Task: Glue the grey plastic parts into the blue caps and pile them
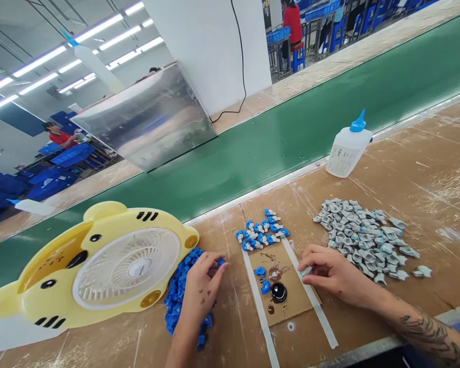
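Note:
My left hand [204,282] pinches a small blue plastic part [221,262] above the edge of a heap of blue parts [175,299]. In my right hand [327,271] a small grey plastic part [305,271] is held between thumb and fingers, left of a pile of grey parts [362,237]. Between the hands lies a cardboard piece [291,302] edged with white tape. On it sit a round dish of dark liquid [278,292] and two loose blue parts [260,271]. Several joined blue-and-grey pieces [261,231] are grouped at the cardboard's far end.
A yellow animal-shaped fan [111,266] lies at the left. A white squeeze bottle [348,145] with a blue nozzle stands at the back right. A green conveyor belt [260,138] crosses behind the wooden table. People in red sit farther off.

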Demonstrator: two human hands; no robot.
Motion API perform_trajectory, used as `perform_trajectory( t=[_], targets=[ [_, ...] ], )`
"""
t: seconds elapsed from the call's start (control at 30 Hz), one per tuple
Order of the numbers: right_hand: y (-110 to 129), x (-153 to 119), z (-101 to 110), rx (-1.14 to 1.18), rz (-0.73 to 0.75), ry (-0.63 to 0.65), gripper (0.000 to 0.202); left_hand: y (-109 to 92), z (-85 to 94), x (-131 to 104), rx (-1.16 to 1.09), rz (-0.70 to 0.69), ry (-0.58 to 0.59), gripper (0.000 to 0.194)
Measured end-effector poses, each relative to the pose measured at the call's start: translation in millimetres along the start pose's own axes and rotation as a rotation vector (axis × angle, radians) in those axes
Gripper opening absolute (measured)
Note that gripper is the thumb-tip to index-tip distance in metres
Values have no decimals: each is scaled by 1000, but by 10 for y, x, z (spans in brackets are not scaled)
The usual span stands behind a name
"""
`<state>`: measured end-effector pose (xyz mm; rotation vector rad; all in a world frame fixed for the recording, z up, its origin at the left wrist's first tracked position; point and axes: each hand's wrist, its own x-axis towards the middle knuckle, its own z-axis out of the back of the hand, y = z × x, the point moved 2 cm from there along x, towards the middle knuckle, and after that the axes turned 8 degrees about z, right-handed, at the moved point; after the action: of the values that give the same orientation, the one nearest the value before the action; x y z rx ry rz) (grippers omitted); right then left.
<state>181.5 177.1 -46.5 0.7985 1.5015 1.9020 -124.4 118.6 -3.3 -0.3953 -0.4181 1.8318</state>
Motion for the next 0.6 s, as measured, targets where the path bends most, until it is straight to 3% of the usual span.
perform_trajectory(
  t=[0.1, 0.2, 0.33, 0.5, 0.6],
  targets=[
    [-39, 24, -71, 211, -79, -50, 34, -63, -156, -259, -635, 105, -42, 19],
    [-48, 48, -112, 328, -96, -39, 34, -151, -362, -529, -995, 234, 14, 27],
    [-68, 33, -124, 326, -126, -52, 30, -315, -544, -753, -1211, 347, 177, 27],
    [-96, 1, -111, 323, -193, -76, 26, -421, -613, -748, -1327, 461, 22, 34],
    [-102, 5, -94, 305, -182, -94, 25, -423, -606, -712, -1293, 540, 15, 38]
  ],
)
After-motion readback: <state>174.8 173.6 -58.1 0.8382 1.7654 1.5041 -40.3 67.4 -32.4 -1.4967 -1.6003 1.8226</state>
